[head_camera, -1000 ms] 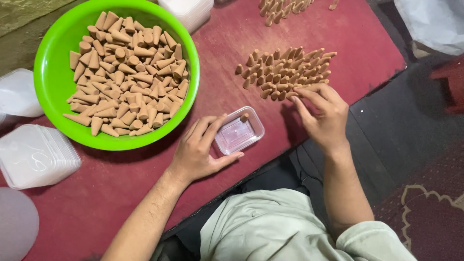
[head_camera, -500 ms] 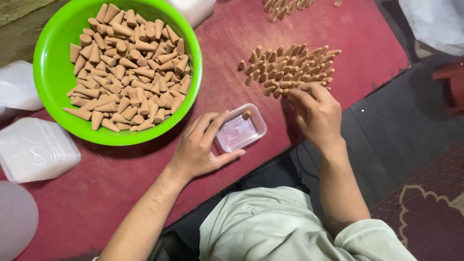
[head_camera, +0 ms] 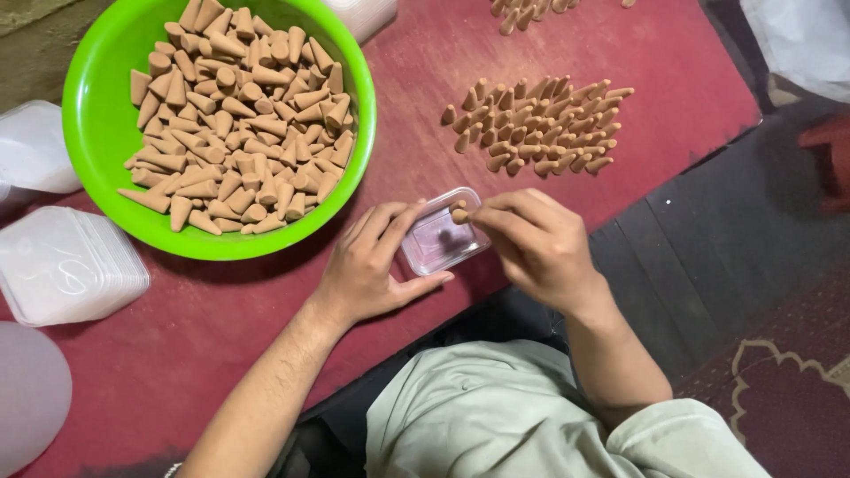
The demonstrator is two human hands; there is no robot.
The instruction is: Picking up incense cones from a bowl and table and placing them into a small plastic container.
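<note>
I look down on a dark red surface (head_camera: 549,53) that runs diagonally, its near edge along my lap. The biggest thing on it is a green bowl (head_camera: 93,133) at the far left, heaped with tan cones. At the left edge sits a stack of clear lids (head_camera: 66,265), with another clear tub (head_camera: 31,146) just beyond it. Toward the right edge a cluster of cones (head_camera: 536,128) lies in rows on the bare surface, and a second group (head_camera: 522,11) sits at the far edge, partly cut off.

Near the near edge, between my hands, is a small clear box (head_camera: 434,241). My left hand (head_camera: 367,265) rests beside it, fingers spread and half curled, thumb against its near side and fingertips touching its left rim, steadying rather than gripping it. My right hand (head_camera: 531,243) is over the box's right end, fingers pinched closed on a single cone (head_camera: 459,215) at the box's far corner. One more cone tip shows just beside it inside the box.
</note>
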